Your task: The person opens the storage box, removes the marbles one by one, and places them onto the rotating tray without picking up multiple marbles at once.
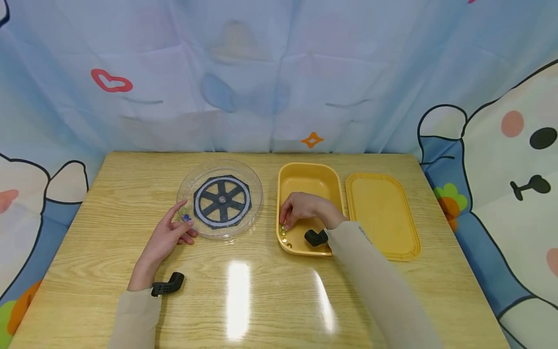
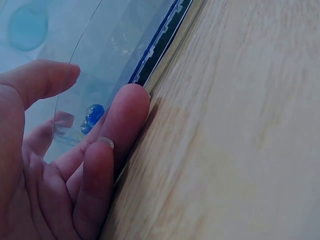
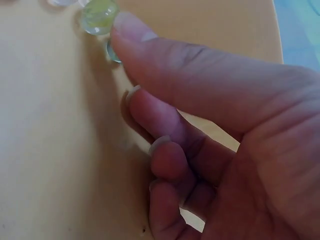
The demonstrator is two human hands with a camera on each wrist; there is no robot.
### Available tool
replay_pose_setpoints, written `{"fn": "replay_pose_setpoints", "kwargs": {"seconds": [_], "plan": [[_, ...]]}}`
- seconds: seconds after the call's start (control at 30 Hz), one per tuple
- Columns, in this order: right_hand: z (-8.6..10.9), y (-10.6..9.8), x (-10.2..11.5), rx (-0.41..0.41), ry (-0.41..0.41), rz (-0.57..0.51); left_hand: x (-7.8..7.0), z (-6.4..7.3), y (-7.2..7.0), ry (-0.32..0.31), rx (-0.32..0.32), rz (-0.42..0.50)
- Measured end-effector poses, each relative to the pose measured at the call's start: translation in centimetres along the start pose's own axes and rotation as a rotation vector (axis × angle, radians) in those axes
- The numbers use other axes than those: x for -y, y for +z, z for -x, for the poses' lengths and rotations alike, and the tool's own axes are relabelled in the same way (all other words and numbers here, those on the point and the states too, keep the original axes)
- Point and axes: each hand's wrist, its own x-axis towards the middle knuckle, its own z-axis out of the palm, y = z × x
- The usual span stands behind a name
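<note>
A clear round dish [image 1: 258,203] with a dark spoked wheel pattern stands at the left of the table. My left hand [image 1: 165,237] rests at its near-left rim, index finger stretched along it. Blue marbles [image 2: 93,115] lie inside the dish close to those fingers. Inside the yellow box [image 1: 310,167], my right hand [image 1: 305,207] reaches down at the left wall with bent fingers. My right thumb tip meets a yellow-green marble [image 3: 100,16]; whether a finger pinches it from behind is hidden. More marbles [image 1: 284,236] lie along that wall, toward the near corner.
A flat yellow lid [image 1: 383,215] lies right of the box. The wooden table [image 1: 209,291] ends at a printed curtain [image 1: 261,97] at the back. A black wrist mount [image 1: 167,285] sits on my left wrist and another [image 1: 316,238] on my right.
</note>
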Motion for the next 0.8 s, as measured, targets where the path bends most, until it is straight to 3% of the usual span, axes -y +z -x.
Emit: {"fn": "replay_pose_setpoints", "kwargs": {"seconds": [0.8], "plan": [[0.09, 0.02, 0.28, 0.009, 0.008, 0.045, 0.06, -0.09, -0.06, -0.003, -0.003, 0.006]]}}
